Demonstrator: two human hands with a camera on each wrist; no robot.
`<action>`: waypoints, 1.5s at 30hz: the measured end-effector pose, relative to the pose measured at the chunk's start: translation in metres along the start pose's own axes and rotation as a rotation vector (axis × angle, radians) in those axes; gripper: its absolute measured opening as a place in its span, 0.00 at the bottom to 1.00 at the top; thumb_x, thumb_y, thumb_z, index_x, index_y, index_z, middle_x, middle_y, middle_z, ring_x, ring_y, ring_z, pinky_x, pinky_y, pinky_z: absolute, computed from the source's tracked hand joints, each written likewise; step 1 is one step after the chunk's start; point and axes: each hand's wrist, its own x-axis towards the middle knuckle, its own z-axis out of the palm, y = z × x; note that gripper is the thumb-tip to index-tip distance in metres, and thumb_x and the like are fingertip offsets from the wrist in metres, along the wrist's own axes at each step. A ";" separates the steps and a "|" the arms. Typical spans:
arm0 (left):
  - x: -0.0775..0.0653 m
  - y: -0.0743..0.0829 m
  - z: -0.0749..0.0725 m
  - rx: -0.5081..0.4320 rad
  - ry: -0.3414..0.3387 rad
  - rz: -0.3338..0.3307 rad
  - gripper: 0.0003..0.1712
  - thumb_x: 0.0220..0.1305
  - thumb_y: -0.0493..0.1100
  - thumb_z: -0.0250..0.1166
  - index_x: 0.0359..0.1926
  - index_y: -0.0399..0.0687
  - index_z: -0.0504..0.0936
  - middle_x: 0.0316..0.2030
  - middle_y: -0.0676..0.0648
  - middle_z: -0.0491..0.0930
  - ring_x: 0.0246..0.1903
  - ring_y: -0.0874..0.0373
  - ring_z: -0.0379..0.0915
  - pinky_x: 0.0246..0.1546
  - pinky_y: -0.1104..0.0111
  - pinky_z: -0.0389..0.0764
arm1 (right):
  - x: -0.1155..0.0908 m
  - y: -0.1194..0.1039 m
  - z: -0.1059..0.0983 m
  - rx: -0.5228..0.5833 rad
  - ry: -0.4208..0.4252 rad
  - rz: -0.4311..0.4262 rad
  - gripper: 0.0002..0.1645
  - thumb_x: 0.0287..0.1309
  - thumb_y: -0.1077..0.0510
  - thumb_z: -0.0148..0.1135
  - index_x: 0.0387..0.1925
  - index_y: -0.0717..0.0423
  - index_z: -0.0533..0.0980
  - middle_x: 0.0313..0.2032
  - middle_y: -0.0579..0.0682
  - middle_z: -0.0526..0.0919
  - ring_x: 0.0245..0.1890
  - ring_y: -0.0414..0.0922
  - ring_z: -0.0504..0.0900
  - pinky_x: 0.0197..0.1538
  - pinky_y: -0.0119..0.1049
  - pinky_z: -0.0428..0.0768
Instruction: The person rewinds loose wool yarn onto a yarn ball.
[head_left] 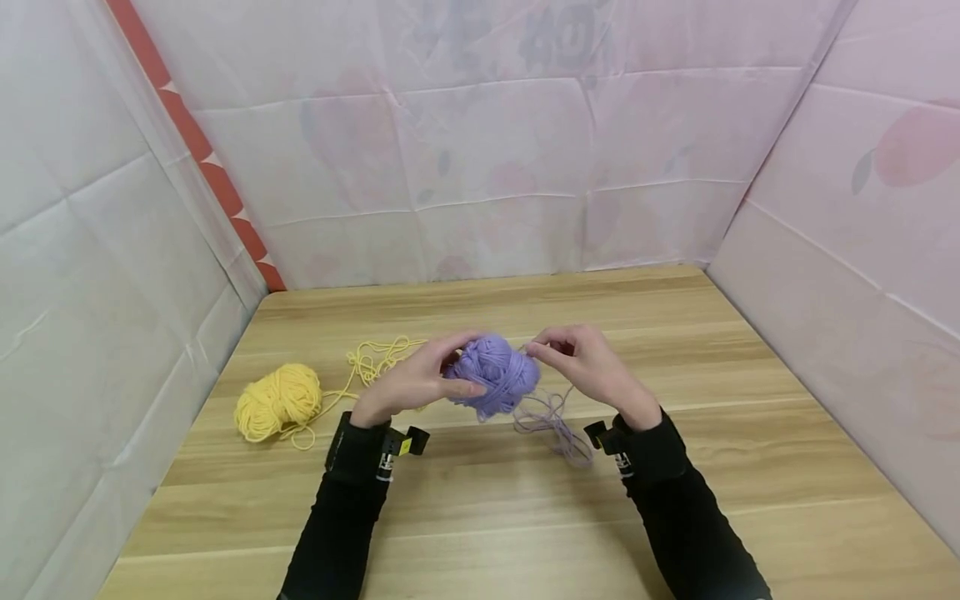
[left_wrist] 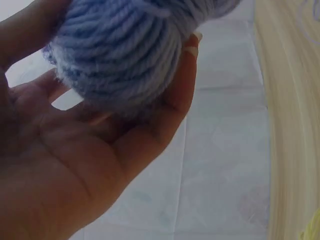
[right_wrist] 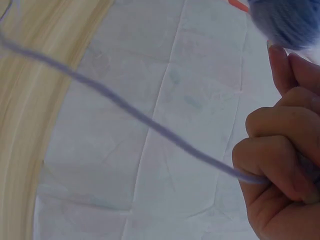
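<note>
A purple ball of yarn [head_left: 495, 372] is held above the table by my left hand [head_left: 420, 377], its thumb on the near side and fingers around the far side. In the left wrist view the wound strands of the yarn ball [left_wrist: 120, 55] rest against the curled fingers. Just right of the ball, my right hand [head_left: 581, 358] has its fingers curled round a purple yarn strand [right_wrist: 150, 122], which runs out of the fist toward the table. Loose purple yarn [head_left: 558, 429] lies in loops on the tabletop below the hands.
A yellow ball of yarn [head_left: 281, 402] sits at the table's left, its loose yellow strand [head_left: 371, 362] trailing behind the left hand. The wooden table [head_left: 480, 533] is bounded by fabric walls [head_left: 480, 150] at the back and both sides.
</note>
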 end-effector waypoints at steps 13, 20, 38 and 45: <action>0.006 -0.004 0.007 0.110 0.266 -0.144 0.36 0.62 0.44 0.66 0.68 0.50 0.62 0.57 0.40 0.75 0.54 0.45 0.76 0.47 0.58 0.83 | -0.001 -0.012 0.017 0.004 0.110 -0.195 0.08 0.64 0.61 0.59 0.34 0.54 0.84 0.16 0.40 0.66 0.16 0.32 0.57 0.22 0.25 0.56; 0.011 -0.003 0.006 -0.033 0.432 -0.129 0.35 0.65 0.45 0.63 0.68 0.45 0.58 0.58 0.37 0.72 0.56 0.42 0.73 0.46 0.58 0.84 | -0.002 -0.019 0.024 0.058 0.015 -0.185 0.10 0.65 0.61 0.58 0.41 0.57 0.84 0.17 0.42 0.69 0.16 0.31 0.60 0.22 0.25 0.60; 0.004 0.007 0.002 -0.600 0.377 0.046 0.30 0.72 0.41 0.54 0.70 0.53 0.54 0.60 0.40 0.67 0.55 0.52 0.72 0.49 0.67 0.81 | 0.007 -0.007 0.036 0.228 -0.107 -0.146 0.10 0.61 0.63 0.62 0.41 0.61 0.84 0.26 0.51 0.85 0.17 0.31 0.71 0.22 0.27 0.74; 0.001 0.007 -0.001 -0.658 0.194 0.096 0.34 0.72 0.36 0.50 0.72 0.66 0.50 0.57 0.39 0.70 0.50 0.53 0.77 0.49 0.61 0.82 | 0.008 0.007 0.028 0.360 -0.143 -0.085 0.07 0.60 0.67 0.60 0.35 0.67 0.83 0.16 0.48 0.74 0.16 0.31 0.69 0.20 0.28 0.73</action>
